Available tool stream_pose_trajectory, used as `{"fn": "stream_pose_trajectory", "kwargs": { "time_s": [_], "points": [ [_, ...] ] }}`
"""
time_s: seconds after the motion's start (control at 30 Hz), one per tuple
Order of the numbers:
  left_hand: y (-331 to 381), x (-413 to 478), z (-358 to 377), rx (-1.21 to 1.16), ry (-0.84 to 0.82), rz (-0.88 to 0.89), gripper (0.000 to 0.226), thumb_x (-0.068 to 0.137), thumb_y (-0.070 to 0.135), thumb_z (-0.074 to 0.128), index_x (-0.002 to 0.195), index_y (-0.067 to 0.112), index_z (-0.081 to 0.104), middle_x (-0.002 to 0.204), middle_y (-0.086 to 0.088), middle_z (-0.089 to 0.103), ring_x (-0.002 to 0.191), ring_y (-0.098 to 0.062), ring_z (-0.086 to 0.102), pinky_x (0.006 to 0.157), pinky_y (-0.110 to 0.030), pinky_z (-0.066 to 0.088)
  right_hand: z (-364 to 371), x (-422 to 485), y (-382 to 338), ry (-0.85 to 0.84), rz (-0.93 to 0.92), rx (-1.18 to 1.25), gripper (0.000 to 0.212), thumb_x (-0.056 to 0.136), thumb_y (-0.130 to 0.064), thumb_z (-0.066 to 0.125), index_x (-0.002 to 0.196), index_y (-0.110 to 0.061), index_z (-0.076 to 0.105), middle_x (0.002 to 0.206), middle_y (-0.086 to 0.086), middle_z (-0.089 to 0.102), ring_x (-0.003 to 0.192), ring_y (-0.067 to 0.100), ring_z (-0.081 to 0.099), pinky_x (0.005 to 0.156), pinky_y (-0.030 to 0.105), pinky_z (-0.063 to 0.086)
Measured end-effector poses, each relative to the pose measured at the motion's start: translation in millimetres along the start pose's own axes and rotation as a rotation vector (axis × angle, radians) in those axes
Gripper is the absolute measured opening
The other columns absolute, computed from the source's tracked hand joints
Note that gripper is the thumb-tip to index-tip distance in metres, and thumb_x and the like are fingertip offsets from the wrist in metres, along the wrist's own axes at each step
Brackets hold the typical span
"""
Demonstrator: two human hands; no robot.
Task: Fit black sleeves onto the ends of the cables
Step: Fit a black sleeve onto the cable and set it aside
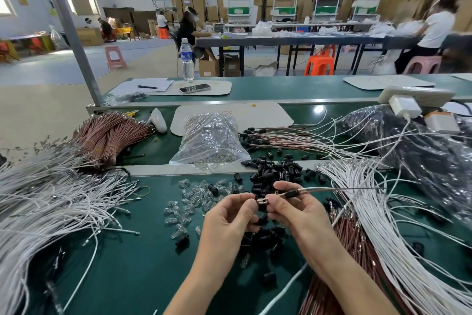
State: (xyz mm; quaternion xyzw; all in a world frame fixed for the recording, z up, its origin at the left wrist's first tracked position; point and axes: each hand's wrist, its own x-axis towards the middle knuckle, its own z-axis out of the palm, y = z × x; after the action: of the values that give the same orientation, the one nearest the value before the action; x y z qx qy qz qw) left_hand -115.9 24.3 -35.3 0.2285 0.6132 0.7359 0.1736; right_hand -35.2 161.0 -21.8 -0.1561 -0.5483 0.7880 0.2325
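Sleeve threaded on the held cable, not yet seated at the tip

The short black plastic tube sleeve [291,194] sits on the thin white-and-brown cable [324,189] at frame centre. Its long axis follows the cable, nearly level and rising slightly rightward, and the metal-tipped end [261,202] points left. The right hand [288,212] pinches the cable just beside the sleeve, and the left hand [229,215] pinches the tip. A batch of sleeved cables [255,137] lies at upper centre-right, so some look finished. Loose black sleeves [275,169] are heaped just above the hands. Heaps of bare white cables [51,199] on the green desk [127,263] suggest that most of the work is left.
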Motion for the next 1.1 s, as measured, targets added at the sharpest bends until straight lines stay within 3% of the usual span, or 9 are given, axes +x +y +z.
{"fn": "stream_pose_trajectory", "kwargs": {
  "time_s": [0.13, 0.3, 0.43, 0.53, 0.77, 0.9, 1.1],
  "points": [
    [0.4, -0.7, 0.5, 0.008, -0.032, -0.003, 0.016, 0.084, 0.036, 0.07, 0.095, 0.028, 0.078, 0.087, -0.005, 0.076, 0.077, -0.013, 0.071, 0.067, -0.023, 0.058, 1.5, -1.3, -0.1, -0.002, -0.004, -0.074, 0.026, 0.073, -0.026, 0.081, 0.098, -0.032, 0.077, 0.091, 0.013, 0.078, 0.081, 0.02, 0.074, 0.075, 0.022, 0.059],
    [-2.0, 0.7, 1.3, 0.046, -0.023, -0.004, 0.011, 0.095, 0.025, 0.067, 0.092, 0.03, 0.076, 0.084, -0.004, 0.075, 0.076, -0.014, 0.07, 0.067, -0.026, 0.058, 3.7, -0.6, -0.3, -0.008, -0.013, -0.074, 0.031, 0.074, -0.023, 0.08, 0.103, -0.033, 0.077, 0.091, 0.011, 0.078, 0.083, 0.018, 0.075, 0.075, 0.02, 0.058],
    [-0.1, -1.0, 1.0, 0.055, -0.023, -0.009, 0.015, 0.088, 0.04, 0.066, 0.089, 0.028, 0.075, 0.083, -0.005, 0.074, 0.074, -0.016, 0.07, 0.067, -0.025, 0.058, 3.2, 1.2, 0.7, -0.007, -0.019, -0.069, 0.047, 0.073, -0.019, 0.08, 0.118, -0.027, 0.071, 0.095, 0.013, 0.078, 0.087, 0.021, 0.076, 0.076, 0.021, 0.059],
    [-0.9, -0.8, 0.2, 0.078, -0.024, -0.002, 0.015, 0.091, 0.039, 0.065, 0.086, 0.028, 0.073, 0.082, -0.007, 0.074, 0.073, -0.019, 0.07, 0.067, -0.026, 0.057, 2.9, 2.0, 1.6, -0.011, -0.031, -0.08, 0.055, 0.07, -0.021, 0.081, 0.124, -0.026, 0.068, 0.094, 0.013, 0.078, 0.087, 0.02, 0.076, 0.076, 0.021, 0.059],
    [-3.0, -3.1, -0.2, 0.168, -0.02, 0.041, 0.02, 0.102, 0.026, 0.059, 0.084, 0.028, 0.069, 0.084, -0.004, 0.074, 0.073, -0.02, 0.071, 0.067, -0.026, 0.057, 2.8, 1.9, 3.5, -0.021, -0.049, -0.107, 0.057, 0.07, -0.022, 0.082, 0.125, -0.027, 0.067, 0.095, 0.013, 0.078, 0.091, 0.021, 0.076, 0.08, 0.021, 0.059],
    [-5.2, -5.3, 1.5, 0.286, -0.028, 0.086, 0.022, 0.104, 0.029, 0.056, 0.084, 0.035, 0.063, 0.084, 0.002, 0.074, 0.073, -0.014, 0.069, 0.067, -0.026, 0.056, 2.2, 2.1, 4.3, -0.011, -0.051, -0.13, 0.054, 0.073, -0.02, 0.081, 0.125, -0.023, 0.067, 0.094, 0.013, 0.078, 0.09, 0.022, 0.077, 0.079, 0.02, 0.058],
    [-9.1, -8.2, -0.1, 0.465, -0.018, 0.182, 0.015, 0.104, 0.042, 0.048, 0.091, 0.04, 0.056, 0.08, 0.005, 0.071, 0.066, -0.013, 0.065, 0.063, -0.039, 0.056, 2.4, 3.1, 7.5, 0.005, -0.047, -0.148, 0.054, 0.071, -0.026, 0.082, 0.124, -0.024, 0.068, 0.089, 0.012, 0.078, 0.084, 0.019, 0.076, 0.078, 0.021, 0.059]
  ]
}}
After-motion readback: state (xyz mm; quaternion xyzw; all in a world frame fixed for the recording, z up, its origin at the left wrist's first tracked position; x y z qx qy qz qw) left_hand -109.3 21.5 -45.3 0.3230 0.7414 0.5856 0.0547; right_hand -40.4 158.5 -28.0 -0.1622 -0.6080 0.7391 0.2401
